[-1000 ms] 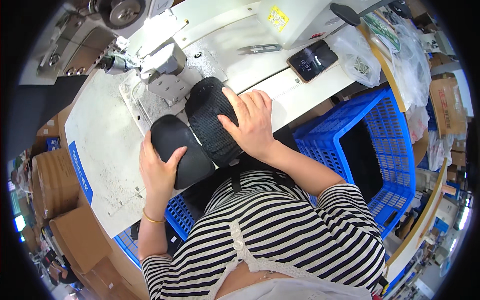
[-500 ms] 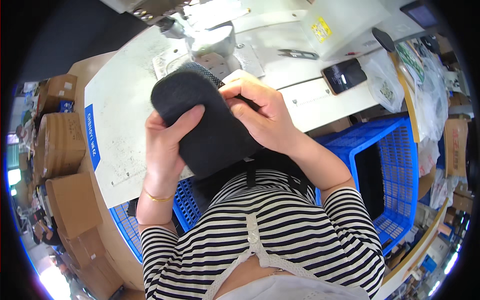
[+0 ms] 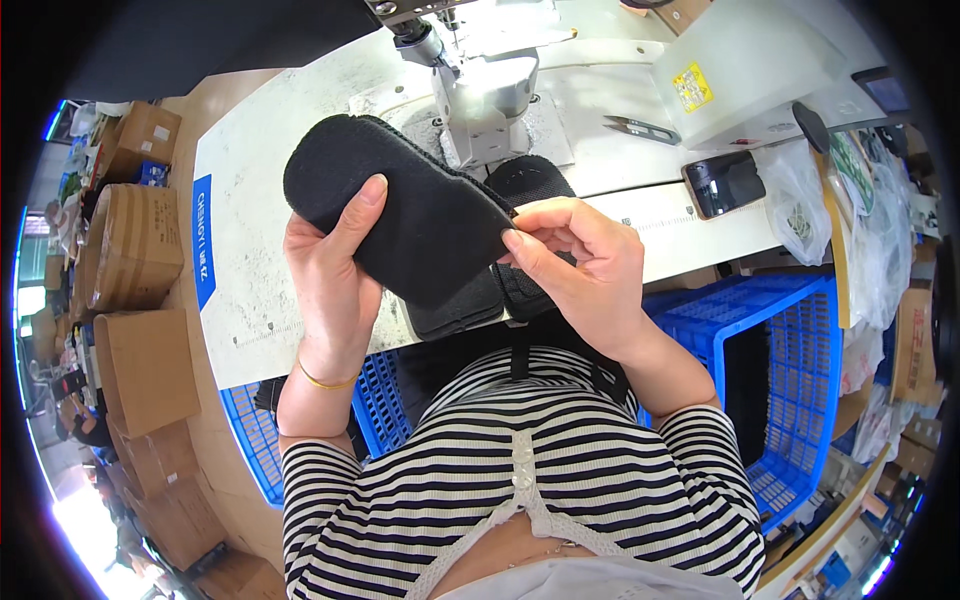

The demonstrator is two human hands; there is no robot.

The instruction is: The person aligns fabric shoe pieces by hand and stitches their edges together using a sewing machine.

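Note:
My left hand [image 3: 338,255] grips a black fabric pad [image 3: 420,215] with a rounded far end, thumb on top and fingers underneath. At the pad's near right corner, my right hand [image 3: 590,265] pinches the edge between thumb and fingertips. Its layers show along the far right edge. Below it on the table's front edge lie more black pads, one pile [image 3: 458,312] partly covered by the held pad. Another black pad with a mesh-like surface [image 3: 530,180] lies beside that pile, partly behind my right hand. Just beyond stands a sewing machine [image 3: 490,105], its light on.
The white sewing table [image 3: 260,240] has lint on it. Thread snips [image 3: 640,130], a phone [image 3: 722,186] and a clear plastic bag [image 3: 800,215] lie to the right. Blue crates [image 3: 700,325] stand below the table edge. Cardboard boxes [image 3: 140,250] are stacked at left.
My right hand has shifted from the pad's far right side to its near right corner. The pad has tilted, and the pads beneath now show. The whole view has moved slightly.

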